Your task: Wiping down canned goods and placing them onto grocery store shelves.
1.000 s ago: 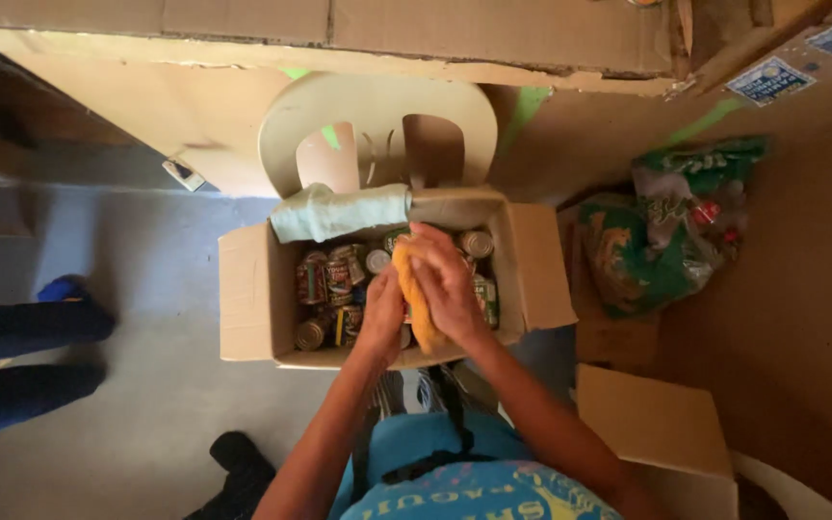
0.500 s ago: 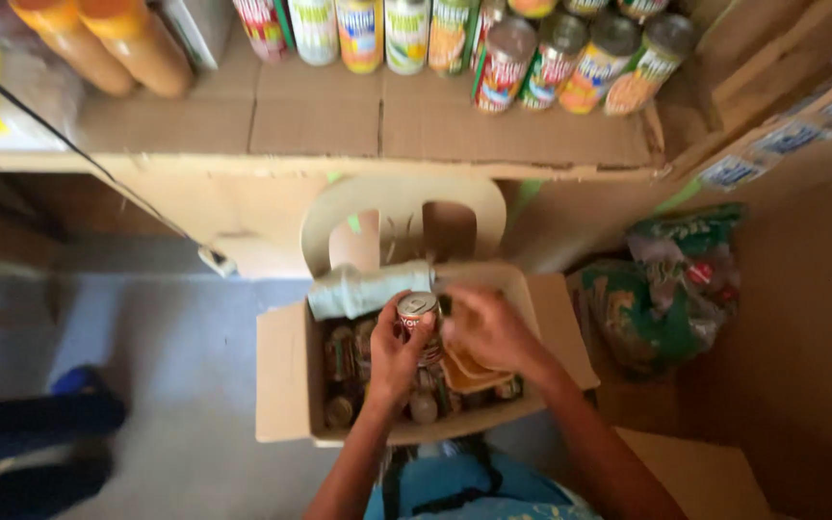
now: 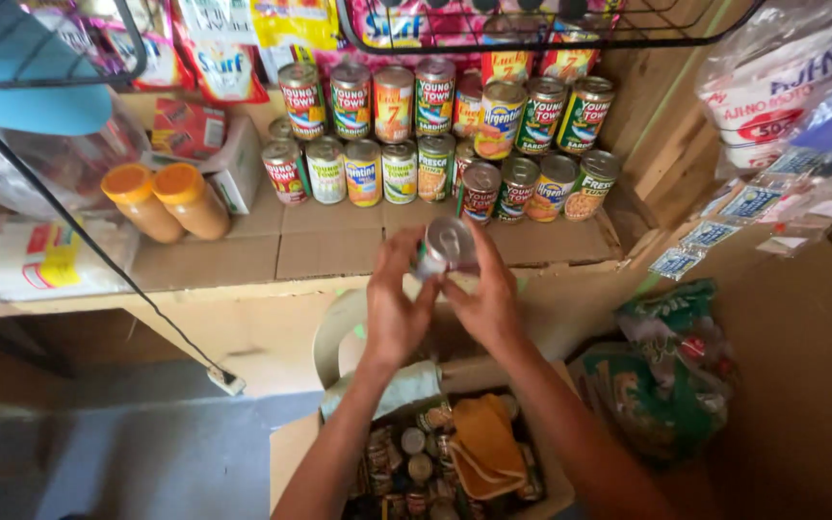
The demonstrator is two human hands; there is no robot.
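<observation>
Head view, tin can: I hold a small tin can (image 3: 448, 245) up in both hands, just in front of the cardboard shelf (image 3: 339, 252), its silver end facing me.
Head view, left hand: my left hand (image 3: 395, 303) has its fingers (image 3: 399, 252) closed around the can's left side.
Head view, right hand: my right hand (image 3: 485, 300) has its fingers curled on the can's right side and underside.
Head view, shelf: rows of stacked canned goods (image 3: 435, 135) stand at the back; two orange-lidded jars (image 3: 166, 200) stand to the left.
Head view, below: an open cardboard box (image 3: 435, 453) holds more cans and a folded orange cloth (image 3: 481, 445); a pale rag (image 3: 392, 388) hangs over its rim.
Head view, right: a green plastic bag (image 3: 662, 380) sits beside the box.
</observation>
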